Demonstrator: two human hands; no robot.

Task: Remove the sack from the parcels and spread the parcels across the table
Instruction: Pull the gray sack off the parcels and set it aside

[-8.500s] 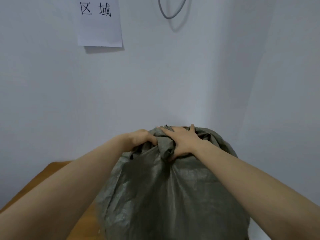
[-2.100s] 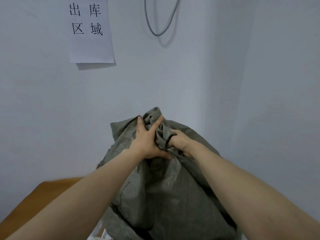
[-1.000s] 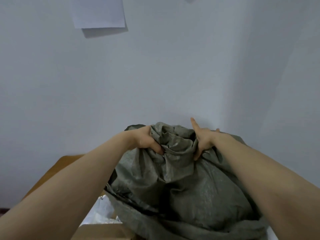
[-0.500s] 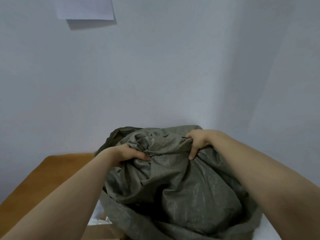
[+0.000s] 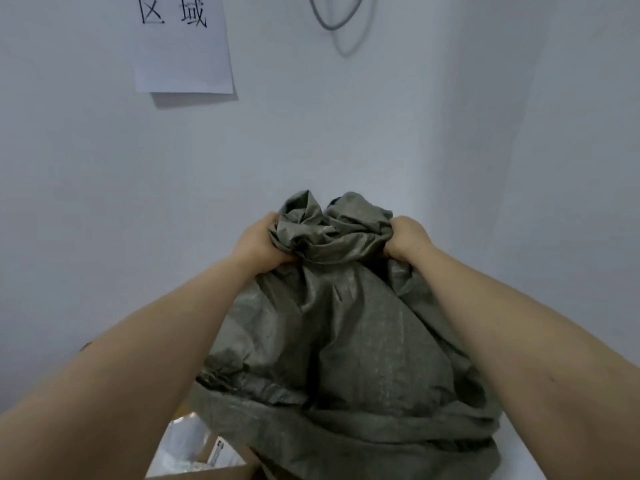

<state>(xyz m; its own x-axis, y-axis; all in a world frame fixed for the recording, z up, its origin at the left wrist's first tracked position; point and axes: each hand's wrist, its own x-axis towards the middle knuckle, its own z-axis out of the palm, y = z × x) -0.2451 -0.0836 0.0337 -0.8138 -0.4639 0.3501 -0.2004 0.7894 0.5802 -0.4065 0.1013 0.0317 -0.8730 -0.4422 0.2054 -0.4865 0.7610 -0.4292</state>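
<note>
A grey-green woven sack (image 5: 346, 341) stands upside down in front of me, its bunched top raised high. My left hand (image 5: 258, 242) grips the crumpled fabric on the left of the bunch. My right hand (image 5: 407, 237) grips it on the right. Under the sack's lifted lower hem, at the bottom left, parcels show: a clear plastic mailer (image 5: 183, 445) and the edge of a cardboard box (image 5: 214, 474). The other parcels are hidden inside the sack.
White walls meet in a corner close behind the sack. A paper sign (image 5: 181, 46) with printed characters hangs at the upper left, and a grey cable loop (image 5: 334, 19) hangs at the top. My forearms cover most of the table.
Both hands have pulled the gathered sack top upward and closer together. The sack stands taller and hangs looser, and more of the parcels shows under its hem at the bottom left.
</note>
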